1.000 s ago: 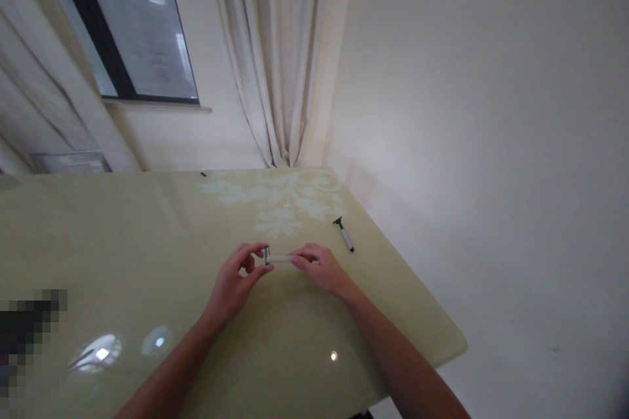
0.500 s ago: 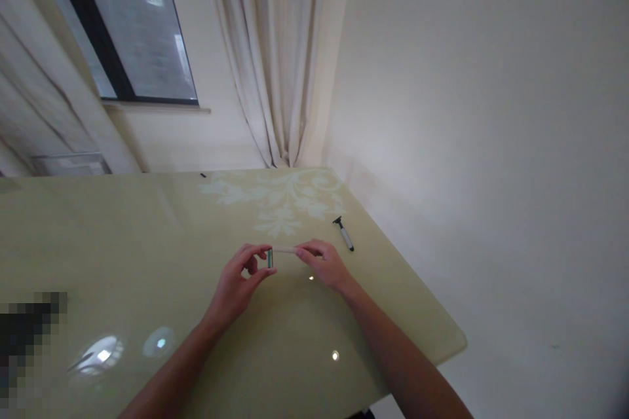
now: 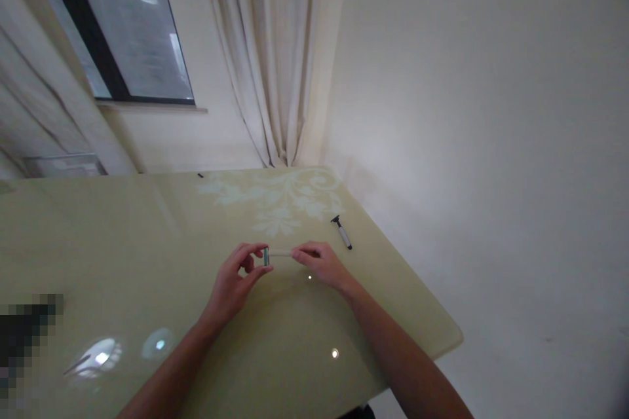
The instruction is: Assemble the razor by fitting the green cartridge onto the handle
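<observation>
Between thumb and fingertips, my left hand (image 3: 239, 276) pinches the top and bottom ends of a small, narrow rectangular piece (image 3: 266, 256) with green and dark bands. The piece stands upright above the table; its kind is too small to tell. My right hand (image 3: 319, 263), fingers closed, grips the right end of a thin pale stick (image 3: 281, 254). The stick lies level, its left end at the right side of the banded piece; whether the two are joined I cannot tell. Beyond my right hand, a razor (image 3: 343, 233) with black head and grey handle lies on the table.
The glossy pale green table (image 3: 147, 236) carries a white leaf pattern and light reflections. A tiny dark piece (image 3: 200, 175) lies near its far edge. A wall (image 3: 466, 144) runs along the right side. Curtains (image 3: 265, 46) and a window (image 3: 147, 26) are behind.
The stick's left end now sits lower against the banded piece, nearer its middle, instead of near its top. Both hands keep their grips. The view has shifted slightly.
</observation>
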Demonstrator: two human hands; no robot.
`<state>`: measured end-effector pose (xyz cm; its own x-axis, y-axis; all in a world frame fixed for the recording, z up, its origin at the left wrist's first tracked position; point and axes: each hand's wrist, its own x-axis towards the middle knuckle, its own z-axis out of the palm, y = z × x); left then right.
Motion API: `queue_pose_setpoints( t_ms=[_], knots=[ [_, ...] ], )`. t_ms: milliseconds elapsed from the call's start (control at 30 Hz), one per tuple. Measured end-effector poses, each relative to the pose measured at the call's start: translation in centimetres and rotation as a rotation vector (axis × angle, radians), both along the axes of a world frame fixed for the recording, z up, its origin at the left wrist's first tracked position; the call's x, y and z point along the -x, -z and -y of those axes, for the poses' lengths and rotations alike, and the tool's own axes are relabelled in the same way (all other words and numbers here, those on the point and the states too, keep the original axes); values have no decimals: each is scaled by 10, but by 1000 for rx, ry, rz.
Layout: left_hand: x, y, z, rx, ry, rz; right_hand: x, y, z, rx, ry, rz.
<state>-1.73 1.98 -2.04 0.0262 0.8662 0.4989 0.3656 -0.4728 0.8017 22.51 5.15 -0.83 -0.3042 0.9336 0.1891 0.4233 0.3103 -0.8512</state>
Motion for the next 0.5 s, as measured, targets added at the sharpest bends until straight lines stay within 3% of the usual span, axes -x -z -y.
queue_pose_setpoints(
  t_ms=[500],
  knots=[
    [2,3,-3,8,-19,18,-2,1,-1,11,10,26]
  ],
)
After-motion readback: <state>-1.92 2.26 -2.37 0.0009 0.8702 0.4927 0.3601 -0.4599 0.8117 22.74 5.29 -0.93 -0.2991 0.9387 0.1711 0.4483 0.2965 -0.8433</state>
